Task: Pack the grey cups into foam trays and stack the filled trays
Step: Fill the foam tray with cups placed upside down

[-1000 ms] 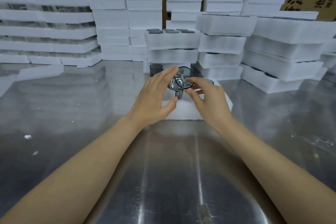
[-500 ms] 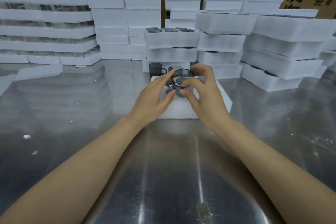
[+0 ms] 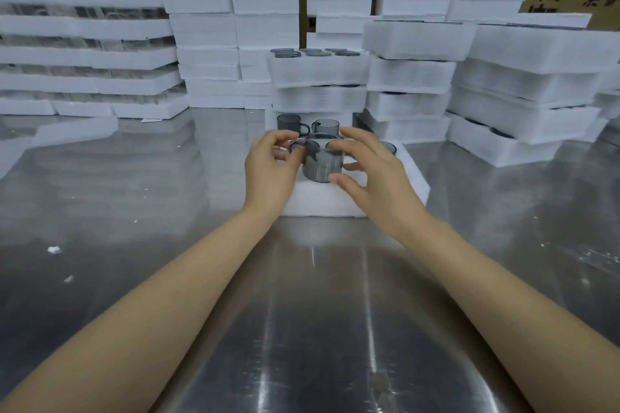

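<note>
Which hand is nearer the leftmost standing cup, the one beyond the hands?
Left. The left hand sits just in front of the leftmost cup, not touching it, fingers at the held cup's handle. The right hand grips the held cup's body, farther right.

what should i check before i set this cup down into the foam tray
1. Grip: left hand and right hand both hold the grey cup: ok.
2. Cup upright, mouth up: ok.
3. Cup over the foam tray: ok.
4. Pocket beneath it free: cannot tell, the hands hide it.
5. Two spare cups behind the tray stand clear: ok.
</note>
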